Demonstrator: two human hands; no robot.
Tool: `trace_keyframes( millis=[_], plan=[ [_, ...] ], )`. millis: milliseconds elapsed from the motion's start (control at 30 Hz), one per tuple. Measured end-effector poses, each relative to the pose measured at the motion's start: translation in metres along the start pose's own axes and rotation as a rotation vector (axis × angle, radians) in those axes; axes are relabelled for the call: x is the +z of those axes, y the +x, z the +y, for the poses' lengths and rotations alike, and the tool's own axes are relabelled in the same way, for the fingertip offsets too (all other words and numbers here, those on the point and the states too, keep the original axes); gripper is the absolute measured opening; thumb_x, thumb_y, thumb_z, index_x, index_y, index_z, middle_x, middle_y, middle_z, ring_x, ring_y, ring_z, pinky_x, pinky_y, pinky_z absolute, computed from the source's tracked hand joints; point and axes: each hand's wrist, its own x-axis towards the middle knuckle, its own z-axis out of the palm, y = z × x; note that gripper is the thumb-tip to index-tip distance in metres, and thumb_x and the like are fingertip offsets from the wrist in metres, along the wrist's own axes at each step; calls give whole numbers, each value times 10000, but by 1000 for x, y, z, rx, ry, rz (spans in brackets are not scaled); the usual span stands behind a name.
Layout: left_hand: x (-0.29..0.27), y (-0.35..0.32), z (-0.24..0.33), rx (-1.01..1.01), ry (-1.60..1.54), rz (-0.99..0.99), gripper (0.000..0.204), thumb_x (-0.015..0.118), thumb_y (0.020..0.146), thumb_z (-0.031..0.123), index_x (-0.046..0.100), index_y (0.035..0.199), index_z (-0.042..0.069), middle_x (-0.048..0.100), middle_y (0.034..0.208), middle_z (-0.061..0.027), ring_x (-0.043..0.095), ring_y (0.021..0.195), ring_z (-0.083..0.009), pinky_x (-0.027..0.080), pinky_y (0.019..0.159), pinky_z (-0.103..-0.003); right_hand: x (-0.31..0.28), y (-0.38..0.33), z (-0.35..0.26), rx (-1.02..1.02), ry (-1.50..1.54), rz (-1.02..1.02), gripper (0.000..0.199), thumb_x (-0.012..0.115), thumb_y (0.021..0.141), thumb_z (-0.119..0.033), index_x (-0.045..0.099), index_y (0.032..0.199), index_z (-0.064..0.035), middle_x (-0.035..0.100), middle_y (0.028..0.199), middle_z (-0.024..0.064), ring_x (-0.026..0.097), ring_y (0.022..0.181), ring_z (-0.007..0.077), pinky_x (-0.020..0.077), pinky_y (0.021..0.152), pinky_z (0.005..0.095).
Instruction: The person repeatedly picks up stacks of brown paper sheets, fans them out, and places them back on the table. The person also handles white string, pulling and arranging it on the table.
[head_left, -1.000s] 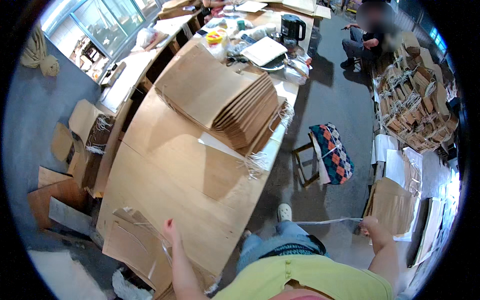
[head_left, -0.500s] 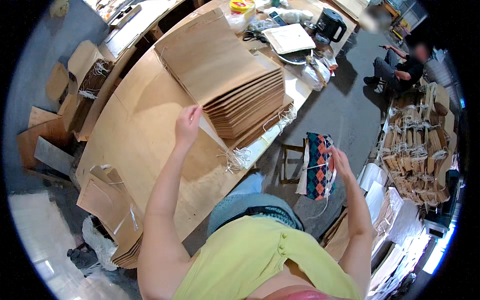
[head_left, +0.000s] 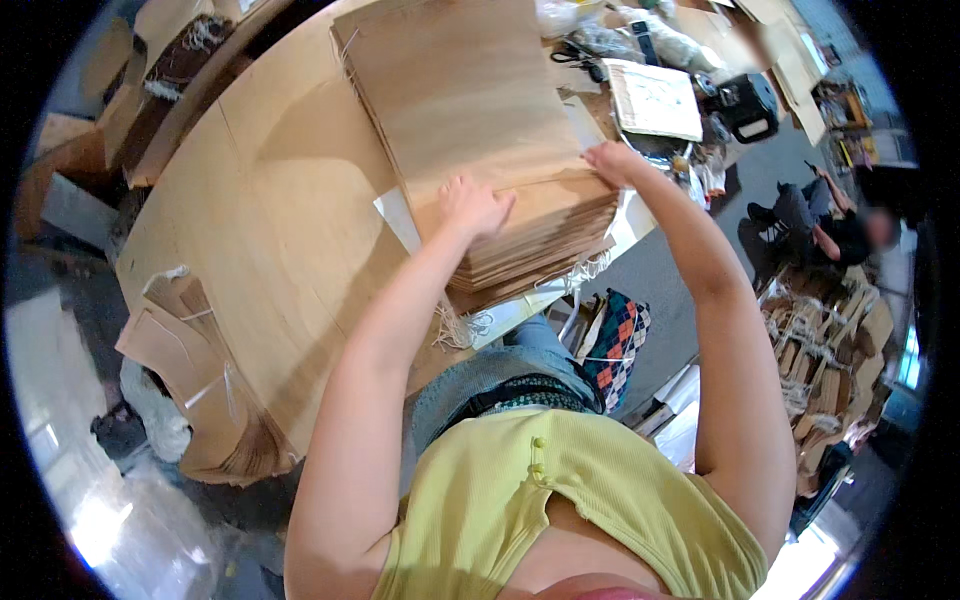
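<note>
A tall stack of brown paper bags (head_left: 465, 100) lies on the wooden table in front of me, the folded ends of the bags layered toward me. My left hand (head_left: 475, 208) rests on the top of the stack by its near edge, fingers apart and thumb out to the right. At the right edge of the top bag, my right hand (head_left: 615, 165) is closed on the paper; its fingertips are partly hidden. White string handles (head_left: 462, 328) hang in a bunch at the stack's near left corner. A white sheet (head_left: 398, 222) sticks out under the left side.
Another bundle of brown bags (head_left: 180, 345) sits at the table's left edge. Beyond the stack are a white pad (head_left: 655, 100), a black kettle (head_left: 745, 107) and plastic bags. A checked cushion (head_left: 615, 345) is at the right. A person (head_left: 815, 215) sits farther off, near piled bundles (head_left: 830, 340).
Both hands have come onto the stack: the left from its left corner to the near top, the right from beside the cushion to the stack's right edge. My view has shifted.
</note>
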Motion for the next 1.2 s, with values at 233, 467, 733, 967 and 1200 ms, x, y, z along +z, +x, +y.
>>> trace_keyframes(
  millis=[233, 467, 733, 967, 1200],
  plan=[
    [114, -34, -7, 3, -204, 547, 675, 443, 881, 464, 356, 1440, 96, 276, 1513, -170, 218, 1404, -370, 146, 1137, -521, 98, -49, -58, -126, 259, 546, 430, 383, 948, -243, 513, 1339, -119, 379, 1462, 164, 314, 1367, 366, 307, 1098, 435],
    [135, -17, -3, 26, -234, 531, 712, 483, 825, 458, 366, 1438, 114, 255, 1521, -177, 194, 1412, -376, 131, 1129, -537, 113, -36, -47, -128, 543, 576, 456, 371, 938, -244, 517, 1328, -58, 313, 1489, 216, 273, 1368, 457, 280, 1097, 471],
    [122, 17, -52, -306, -860, 431, 620, 642, 747, 331, 466, 1299, 112, 422, 1357, -125, 370, 1276, -328, 285, 1058, -503, 104, 3, 28, -214, 1063, 296, 415, 383, 989, -293, 511, 1315, -70, 504, 1287, 136, 448, 1218, 276, 317, 1061, 372],
    [57, 99, -106, -1342, -710, 507, 491, 553, 798, 390, 528, 1100, 3, 528, 1156, -151, 496, 1126, -317, 385, 930, -492, 157, 65, 52, 149, 919, 134, 468, 351, 1010, -392, 589, 1100, 0, 608, 806, 187, 622, 882, 314, 475, 790, 402],
    [76, 97, -94, -1235, -500, 685, 478, 481, 814, 398, 549, 1075, 3, 553, 1133, -187, 528, 1095, -342, 409, 921, -500, 120, 25, -7, 403, 535, 223, 473, 341, 989, -389, 626, 1011, -12, 633, 940, 276, 588, 936, 462, 453, 821, 505]
  ],
)
